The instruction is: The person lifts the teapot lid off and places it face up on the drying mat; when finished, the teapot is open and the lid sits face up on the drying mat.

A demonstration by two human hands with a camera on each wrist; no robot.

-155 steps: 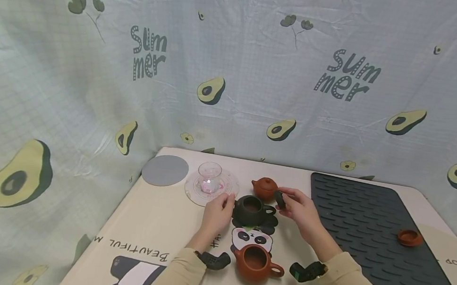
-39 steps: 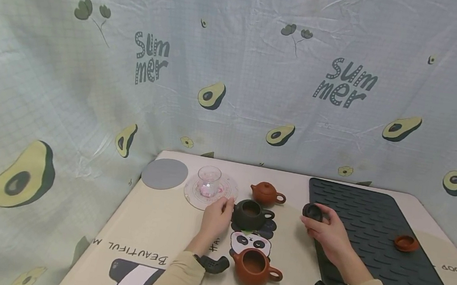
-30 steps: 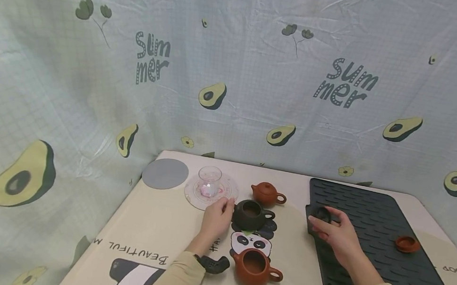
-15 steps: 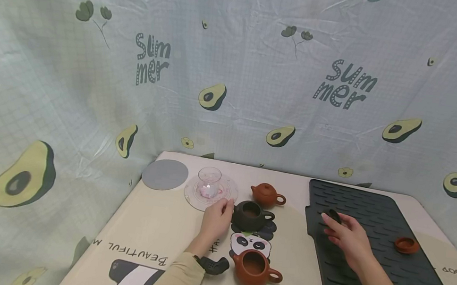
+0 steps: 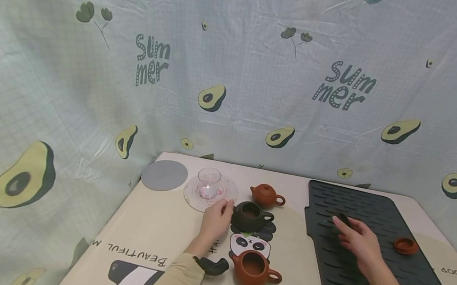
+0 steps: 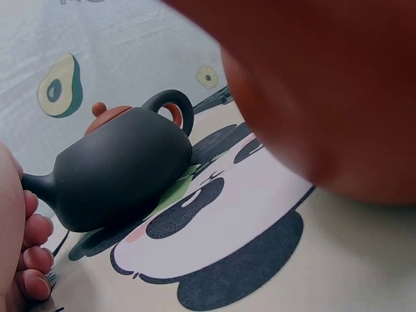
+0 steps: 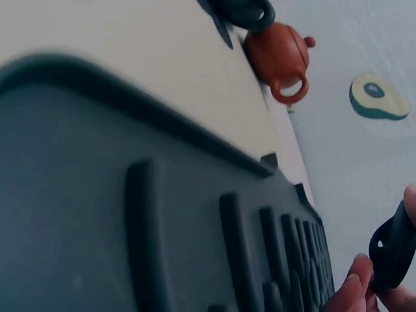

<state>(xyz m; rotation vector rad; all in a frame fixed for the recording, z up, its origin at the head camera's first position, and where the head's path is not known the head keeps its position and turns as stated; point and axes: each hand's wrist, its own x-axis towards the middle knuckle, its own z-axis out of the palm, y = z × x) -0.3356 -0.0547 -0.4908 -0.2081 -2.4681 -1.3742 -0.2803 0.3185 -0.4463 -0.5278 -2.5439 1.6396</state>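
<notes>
A lidless dark teapot point(image 5: 250, 215) stands on a panda-print mat point(image 5: 251, 243). My left hand point(image 5: 225, 207) rests against its spout side, and the left wrist view shows the spout point(image 6: 36, 185) meeting the hand while the fingers point(image 6: 29, 257) lie loosely curled beside it. My right hand point(image 5: 341, 224) pinches the dark teapot lid point(image 5: 345, 219) low over the ribbed black mat point(image 5: 371, 269). In the right wrist view the dark lid point(image 7: 392, 253) sits on edge between the fingertips point(image 7: 351, 294).
A lidded small brown teapot point(image 5: 266, 195) stands behind the dark one. An open brown teapot point(image 5: 253, 270) sits near the table's front. A brown lid point(image 5: 406, 245) lies on the black mat. A glass cup point(image 5: 208, 181) on a round coaster point(image 5: 226, 194) and a grey disc point(image 5: 164, 175) stand left.
My right hand has carried the dark lid from beside the dark teapot rightward onto the black mat and lowered it. The left hand has stayed against the teapot.
</notes>
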